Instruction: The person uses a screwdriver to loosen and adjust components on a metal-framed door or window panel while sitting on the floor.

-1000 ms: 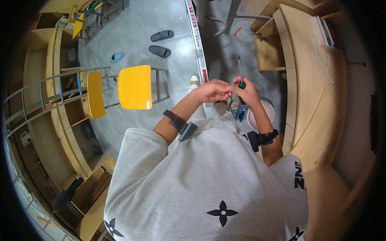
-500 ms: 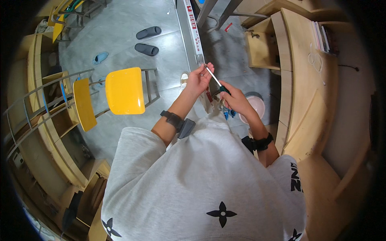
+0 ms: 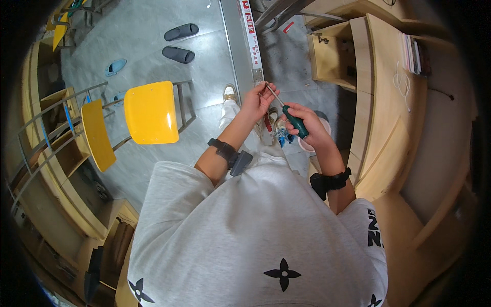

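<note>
A screwdriver [image 3: 295, 123] with a dark green handle and a thin metal shaft is gripped by my right hand [image 3: 316, 134]. Its shaft slants up and left, with the tip at the fingers of my left hand [image 3: 255, 104]. Those left fingers are curled and pinched together around the tip; whether a small part sits between them cannot be made out. Just beyond the left hand is the end of a long grey metal beam [image 3: 240, 46], which carries a white strip with red printed marks [image 3: 249, 30].
A yellow chair [image 3: 151, 112] stands at the left, with dark slippers [image 3: 181, 32] and a blue slipper [image 3: 115, 67] on the tiled floor. To the right is a wooden desk [image 3: 383, 66] with an open cabinet [image 3: 327, 56], books [image 3: 413, 53] and a white cable [image 3: 402, 84]. A pink basin [image 3: 325, 125] sits behind my right hand.
My right hand has turned and opened its grip a little, so more of the green handle shows. The left fingers stay by the tip. The whole view has shifted slightly.
</note>
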Tool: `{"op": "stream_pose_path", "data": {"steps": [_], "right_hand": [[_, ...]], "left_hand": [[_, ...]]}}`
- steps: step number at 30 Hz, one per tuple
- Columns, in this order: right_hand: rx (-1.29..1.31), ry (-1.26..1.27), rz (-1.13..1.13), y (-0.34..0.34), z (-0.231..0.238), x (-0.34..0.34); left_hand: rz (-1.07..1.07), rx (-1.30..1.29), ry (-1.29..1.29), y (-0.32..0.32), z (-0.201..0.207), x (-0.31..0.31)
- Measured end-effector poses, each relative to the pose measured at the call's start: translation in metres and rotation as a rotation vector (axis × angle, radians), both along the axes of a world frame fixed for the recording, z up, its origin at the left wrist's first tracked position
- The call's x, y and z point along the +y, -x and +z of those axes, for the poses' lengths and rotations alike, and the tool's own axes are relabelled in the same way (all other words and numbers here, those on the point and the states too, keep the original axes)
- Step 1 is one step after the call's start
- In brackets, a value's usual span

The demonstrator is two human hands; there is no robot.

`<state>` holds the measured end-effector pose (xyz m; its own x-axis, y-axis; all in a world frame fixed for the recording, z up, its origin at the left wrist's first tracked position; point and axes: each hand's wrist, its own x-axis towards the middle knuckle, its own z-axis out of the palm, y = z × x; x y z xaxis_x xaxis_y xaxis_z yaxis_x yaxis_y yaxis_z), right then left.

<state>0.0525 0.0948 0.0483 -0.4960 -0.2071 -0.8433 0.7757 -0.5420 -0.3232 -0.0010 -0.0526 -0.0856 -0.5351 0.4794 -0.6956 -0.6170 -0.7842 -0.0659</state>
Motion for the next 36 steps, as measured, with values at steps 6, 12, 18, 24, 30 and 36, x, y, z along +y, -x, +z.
{"op": "stream_pose_path", "data": {"steps": [6, 12, 18, 24, 30, 36], "right_hand": [[0.308, -0.732, 0.414, 0.002, -0.004, -0.017], [0.854, -1.449, 0.705, 0.018, 0.017, -0.034], [0.886, -1.523, 0.769, 0.038, 0.017, -0.043], [0.898, -1.488, 0.828, 0.055, 0.013, -0.049], [0.905, -1.471, 0.874, 0.063, 0.007, -0.049], [0.952, -1.48, 0.911, 0.074, 0.003, -0.05]], "left_hand": [[0.162, -0.172, 0.049, 0.007, -0.028, 0.01], [0.24, -0.305, 0.018, 0.014, -0.036, 0.023], [0.338, -0.376, -0.03, 0.028, -0.027, 0.022], [0.382, -0.338, -0.055, 0.034, -0.039, 0.019], [0.396, -0.386, -0.037, 0.039, -0.036, 0.016], [0.405, -0.412, -0.03, 0.041, -0.037, 0.015]]}}
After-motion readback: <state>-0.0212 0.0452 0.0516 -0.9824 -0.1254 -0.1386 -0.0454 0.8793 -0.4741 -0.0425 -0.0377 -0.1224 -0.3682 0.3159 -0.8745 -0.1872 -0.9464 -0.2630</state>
